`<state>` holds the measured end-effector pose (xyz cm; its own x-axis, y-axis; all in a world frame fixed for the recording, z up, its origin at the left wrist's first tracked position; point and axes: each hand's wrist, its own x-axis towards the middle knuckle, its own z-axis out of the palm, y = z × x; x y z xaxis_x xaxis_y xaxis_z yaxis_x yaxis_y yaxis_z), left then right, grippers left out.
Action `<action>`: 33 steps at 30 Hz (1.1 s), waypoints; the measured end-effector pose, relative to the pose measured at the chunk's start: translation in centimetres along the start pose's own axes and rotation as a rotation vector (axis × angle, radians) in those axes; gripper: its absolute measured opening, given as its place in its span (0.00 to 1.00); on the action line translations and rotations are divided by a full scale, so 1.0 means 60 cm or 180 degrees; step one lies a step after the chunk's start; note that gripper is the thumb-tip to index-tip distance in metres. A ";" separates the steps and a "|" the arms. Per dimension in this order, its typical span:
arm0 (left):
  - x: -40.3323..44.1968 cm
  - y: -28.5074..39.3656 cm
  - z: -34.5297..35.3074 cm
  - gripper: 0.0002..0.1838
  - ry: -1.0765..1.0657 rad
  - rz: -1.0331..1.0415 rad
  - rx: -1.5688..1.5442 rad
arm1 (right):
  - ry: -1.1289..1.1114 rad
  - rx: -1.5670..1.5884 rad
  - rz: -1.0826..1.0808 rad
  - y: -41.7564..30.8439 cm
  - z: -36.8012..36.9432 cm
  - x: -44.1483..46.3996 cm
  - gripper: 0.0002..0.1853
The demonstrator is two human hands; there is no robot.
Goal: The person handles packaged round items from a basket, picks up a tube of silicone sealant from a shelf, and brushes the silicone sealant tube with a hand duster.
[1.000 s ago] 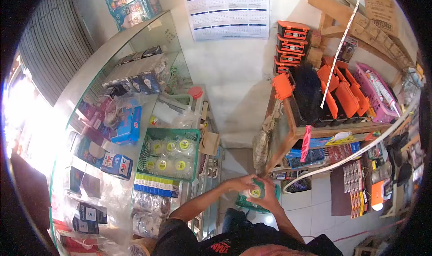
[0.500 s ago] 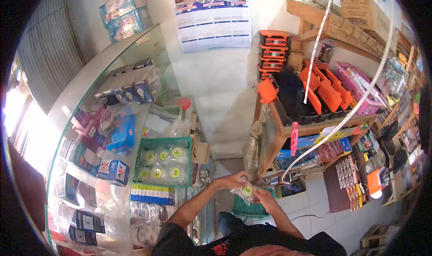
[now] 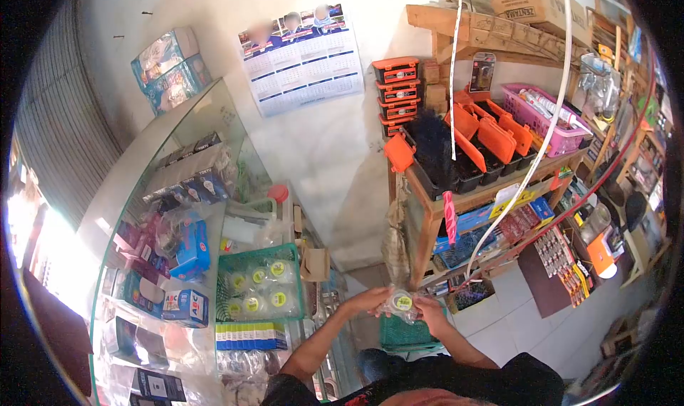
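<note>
In front of my body both hands hold a small clear plastic pack with a round yellow-green label. My left hand grips its left side and my right hand its right side, fingers closed at the edges. What lies inside the clear plastic I cannot make out. Below it, lower down, stands a green basket, partly covered by the hands. To the left, a second green basket on the glass counter contains several similar packs with yellow-green labels.
The glass display counter runs along the left with boxed goods, including a blue-white ABC box. On the right, a wooden shelf carries open orange-lidded black boxes and a pink basket. A white cable hangs in front.
The view has turned and shifted, so the surroundings sit differently. The pack is turned so its round label faces the camera more squarely, and both hands still hold it.
</note>
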<state>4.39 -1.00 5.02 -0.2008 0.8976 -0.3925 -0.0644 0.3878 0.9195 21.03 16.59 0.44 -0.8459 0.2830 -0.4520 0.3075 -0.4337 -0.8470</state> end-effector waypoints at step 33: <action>0.039 -0.063 -0.007 0.20 0.0666 0.0713 0.0275 | 0.0037 0.0294 -0.0375 0.021 -0.002 0.007 0.14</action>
<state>3.72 -0.47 0.63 -0.3978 0.9035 -0.1595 0.0856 0.2097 0.9740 21.12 16.27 -0.82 -0.8685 0.3463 -0.3547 0.1646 -0.4735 -0.8653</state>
